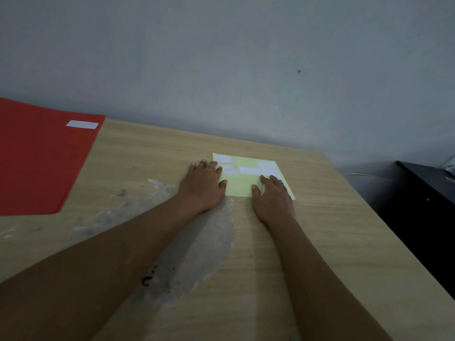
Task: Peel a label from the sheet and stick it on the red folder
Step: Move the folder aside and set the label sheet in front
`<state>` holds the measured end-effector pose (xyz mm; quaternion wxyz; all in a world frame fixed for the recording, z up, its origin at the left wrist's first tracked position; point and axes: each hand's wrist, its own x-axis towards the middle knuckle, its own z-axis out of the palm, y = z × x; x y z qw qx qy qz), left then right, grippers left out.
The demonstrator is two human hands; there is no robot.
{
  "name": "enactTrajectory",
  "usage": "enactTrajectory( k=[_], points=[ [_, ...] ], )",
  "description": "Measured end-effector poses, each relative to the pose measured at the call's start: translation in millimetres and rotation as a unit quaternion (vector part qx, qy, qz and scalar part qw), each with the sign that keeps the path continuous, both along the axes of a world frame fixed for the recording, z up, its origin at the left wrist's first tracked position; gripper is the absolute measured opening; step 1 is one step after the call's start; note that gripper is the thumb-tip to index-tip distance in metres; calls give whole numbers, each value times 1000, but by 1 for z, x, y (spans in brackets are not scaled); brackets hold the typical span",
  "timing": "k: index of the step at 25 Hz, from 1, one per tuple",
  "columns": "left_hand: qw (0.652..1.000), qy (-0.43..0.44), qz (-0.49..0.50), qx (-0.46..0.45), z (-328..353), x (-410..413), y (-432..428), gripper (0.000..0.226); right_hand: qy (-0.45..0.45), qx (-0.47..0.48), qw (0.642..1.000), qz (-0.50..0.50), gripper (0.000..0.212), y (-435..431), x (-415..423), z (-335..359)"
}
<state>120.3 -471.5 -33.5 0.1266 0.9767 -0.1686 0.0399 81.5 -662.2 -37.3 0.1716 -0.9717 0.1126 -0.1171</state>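
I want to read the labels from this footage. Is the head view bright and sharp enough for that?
Head view: dim and flat, no glare or hard shadows; the sheet is small and soft, so writing on its labels is a faint smudge, unreadable; the wide lens bends the table edges; the label on the red folder looks blank, though it is too small to be sure.

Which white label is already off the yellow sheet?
The white label near the red folder's far right corner. It is stuck to the folder, across the table; all the others sit on the yellow sheet by both hands.
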Motion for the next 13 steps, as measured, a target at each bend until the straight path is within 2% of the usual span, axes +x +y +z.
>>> enactTrajectory(
  k=[5, 13],
  points=[
    [1000, 23, 8, 5, 3, 44, -4, 58, 3, -5, 1000, 3, 60, -3, 44, -1],
    [1000, 15, 17, -13, 2, 69, -8, 56, 3, -7, 1000, 5, 61, -4, 69, -1]
  ],
)
